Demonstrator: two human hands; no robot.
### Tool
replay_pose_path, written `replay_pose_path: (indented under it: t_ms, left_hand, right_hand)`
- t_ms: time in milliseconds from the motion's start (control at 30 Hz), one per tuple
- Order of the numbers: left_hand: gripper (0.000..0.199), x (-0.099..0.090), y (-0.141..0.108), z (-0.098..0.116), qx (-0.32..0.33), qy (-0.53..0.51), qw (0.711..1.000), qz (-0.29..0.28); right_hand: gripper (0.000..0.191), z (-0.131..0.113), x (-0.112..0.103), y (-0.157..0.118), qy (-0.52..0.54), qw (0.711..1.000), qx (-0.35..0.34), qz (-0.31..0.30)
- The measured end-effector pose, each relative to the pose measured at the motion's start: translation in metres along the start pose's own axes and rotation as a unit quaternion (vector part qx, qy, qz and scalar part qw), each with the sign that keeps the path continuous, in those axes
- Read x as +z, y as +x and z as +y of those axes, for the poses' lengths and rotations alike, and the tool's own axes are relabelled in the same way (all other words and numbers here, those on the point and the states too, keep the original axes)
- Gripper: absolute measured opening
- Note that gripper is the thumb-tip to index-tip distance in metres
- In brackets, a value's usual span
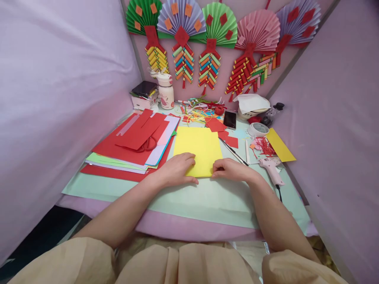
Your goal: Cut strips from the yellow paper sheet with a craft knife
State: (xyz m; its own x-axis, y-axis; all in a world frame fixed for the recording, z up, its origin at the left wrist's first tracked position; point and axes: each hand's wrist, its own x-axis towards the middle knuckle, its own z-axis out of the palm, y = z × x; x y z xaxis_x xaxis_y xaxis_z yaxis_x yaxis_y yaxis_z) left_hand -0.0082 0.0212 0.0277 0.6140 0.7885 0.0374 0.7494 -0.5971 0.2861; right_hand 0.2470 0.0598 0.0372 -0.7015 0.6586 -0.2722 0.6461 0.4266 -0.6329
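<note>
A yellow sheet of paper [199,144] lies in front of me on the pale green table cover. My left hand [177,169] rests on its near left corner, fingers stretched over the paper and the thumb apart beside the near edge. At the near right corner, my right hand [231,169] has its fingers curled in, pinching the paper's edge. Whether the sheet is folded double I cannot tell. Just right of the paper lie a black pen [233,152] and a white pen-like stick [247,152].
On the left is a stack of coloured paper [109,144] with red-handled scissors [149,145]. A phone [229,119], paper scraps [195,112], tape roll [258,129] and glue gun [272,171] lie behind and right. A bottle [166,92] stands behind; paper fans [220,23] hang above.
</note>
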Motion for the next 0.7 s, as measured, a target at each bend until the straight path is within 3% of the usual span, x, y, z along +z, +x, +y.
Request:
replay_pose_path:
  t_ms: [267,500,700]
  left_hand:
    - [0.046,-0.003,-0.005,0.012,-0.07,0.12,0.99,-0.005]
    - [0.041,0.004,-0.001,0.008,-0.09,0.093,0.991,-0.024]
    - [0.042,0.009,0.001,0.002,-0.092,0.048,0.995,-0.005]
  right_hand:
    - [0.025,0.005,-0.004,0.0,-0.003,1.0,0.009,0.0]
    - [0.03,0.006,-0.006,-0.001,0.003,1.0,0.014,-0.002]
    - [0.036,0.007,-0.003,-0.001,0.001,1.0,0.018,-0.001]
